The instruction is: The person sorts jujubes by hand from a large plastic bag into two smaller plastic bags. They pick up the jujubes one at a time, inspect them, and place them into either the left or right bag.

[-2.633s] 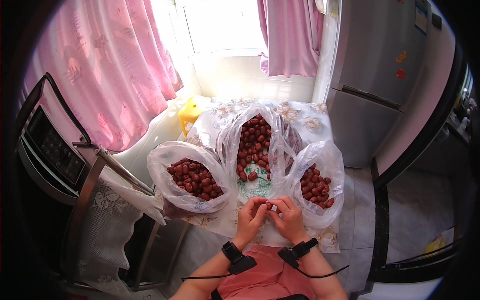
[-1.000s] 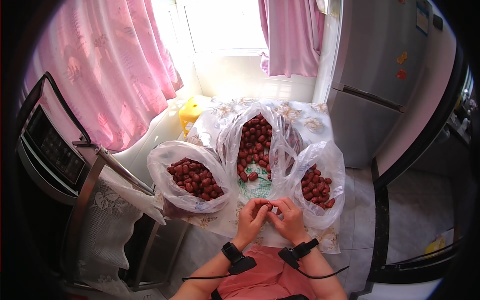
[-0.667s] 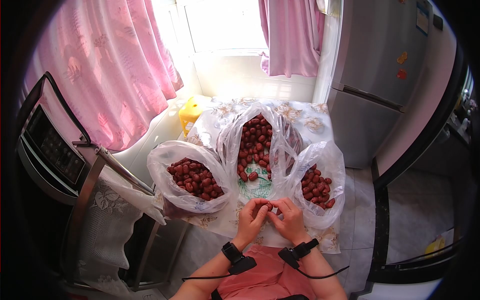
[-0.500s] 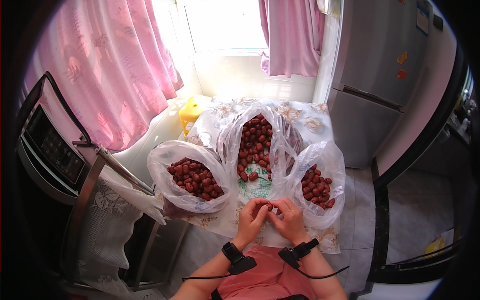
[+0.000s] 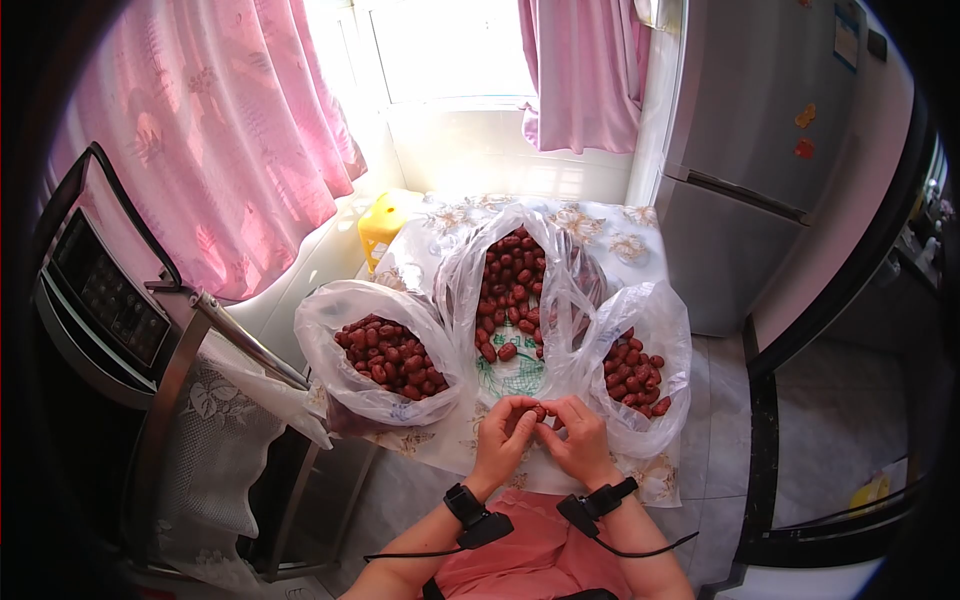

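Both my hands meet near the table's front edge, around a red date (image 5: pixel 538 412). My left hand (image 5: pixel 505 432) pinches it from the left, and my right hand (image 5: pixel 574 432) has its fingers closed on it from the right. Just beyond my hands lies an open plastic bag (image 5: pixel 455 275) with many dates and green print on its bottom. To the left sits a second bag (image 5: pixel 330 305), full of dates. A third bag (image 5: pixel 672 325) with fewer dates showing is beside my right hand.
A flowered cloth covers the table (image 5: pixel 625 245). At its back left stands a yellow container (image 5: pixel 384 225). The grey fridge (image 5: pixel 750 130) is at the right. On the left are a black appliance (image 5: pixel 110 290) and a cloth-draped metal frame (image 5: pixel 215 440).
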A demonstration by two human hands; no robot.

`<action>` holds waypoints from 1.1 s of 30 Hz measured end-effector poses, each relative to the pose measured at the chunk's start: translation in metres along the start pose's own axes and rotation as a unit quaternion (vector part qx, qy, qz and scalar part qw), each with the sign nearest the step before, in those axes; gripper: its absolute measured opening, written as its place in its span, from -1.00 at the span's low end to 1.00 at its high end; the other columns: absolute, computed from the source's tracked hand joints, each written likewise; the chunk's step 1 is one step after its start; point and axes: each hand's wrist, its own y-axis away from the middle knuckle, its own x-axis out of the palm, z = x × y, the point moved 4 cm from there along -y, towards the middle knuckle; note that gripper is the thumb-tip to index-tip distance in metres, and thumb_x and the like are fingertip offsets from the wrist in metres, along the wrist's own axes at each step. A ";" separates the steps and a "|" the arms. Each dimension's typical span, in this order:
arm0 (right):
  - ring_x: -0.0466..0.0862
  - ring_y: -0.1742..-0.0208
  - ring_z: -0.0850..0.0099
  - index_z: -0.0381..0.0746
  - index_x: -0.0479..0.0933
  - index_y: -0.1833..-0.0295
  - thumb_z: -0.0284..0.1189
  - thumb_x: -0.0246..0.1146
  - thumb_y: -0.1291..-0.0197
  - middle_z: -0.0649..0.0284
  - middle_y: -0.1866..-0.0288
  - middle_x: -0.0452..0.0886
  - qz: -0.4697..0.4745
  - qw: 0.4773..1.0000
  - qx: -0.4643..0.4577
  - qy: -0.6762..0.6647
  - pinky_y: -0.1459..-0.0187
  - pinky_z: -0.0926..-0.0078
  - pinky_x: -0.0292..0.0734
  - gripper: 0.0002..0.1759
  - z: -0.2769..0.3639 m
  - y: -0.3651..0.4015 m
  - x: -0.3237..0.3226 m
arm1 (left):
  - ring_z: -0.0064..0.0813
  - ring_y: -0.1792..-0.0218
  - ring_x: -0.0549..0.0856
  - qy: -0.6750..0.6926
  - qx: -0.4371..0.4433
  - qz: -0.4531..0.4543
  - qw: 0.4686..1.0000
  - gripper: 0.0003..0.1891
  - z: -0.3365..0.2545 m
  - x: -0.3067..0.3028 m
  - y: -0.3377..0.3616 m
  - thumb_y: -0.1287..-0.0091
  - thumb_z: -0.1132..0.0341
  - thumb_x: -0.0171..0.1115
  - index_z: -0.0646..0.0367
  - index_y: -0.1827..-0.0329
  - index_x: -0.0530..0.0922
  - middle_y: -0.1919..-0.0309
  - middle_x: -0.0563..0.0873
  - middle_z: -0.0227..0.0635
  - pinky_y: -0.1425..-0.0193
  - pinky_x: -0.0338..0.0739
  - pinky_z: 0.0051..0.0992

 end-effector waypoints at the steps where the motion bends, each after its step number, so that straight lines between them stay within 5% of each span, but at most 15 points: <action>1: 0.70 0.36 0.27 -0.17 0.65 -0.05 -0.46 0.49 -0.14 0.25 0.19 0.64 0.001 1.000 0.002 -0.001 0.30 0.31 0.61 -0.66 -0.001 0.000 0.001 | -0.55 -0.01 0.74 0.003 -0.002 0.000 1.000 -0.82 0.000 0.000 0.000 -0.58 0.47 0.19 0.33 -0.15 0.57 0.02 0.76 -0.29 -0.16 0.62 -0.52; 33: 0.72 0.26 0.19 -0.18 0.64 -0.03 -0.48 0.48 -0.12 0.21 0.22 0.65 0.007 1.000 0.014 -0.003 0.24 0.25 0.61 -0.66 -0.003 0.001 0.002 | -0.54 0.02 0.76 -0.028 0.010 -0.007 1.000 -0.84 0.000 0.000 0.000 -0.55 0.50 0.21 0.33 -0.11 0.58 0.04 0.75 -0.29 -0.12 0.64 -0.52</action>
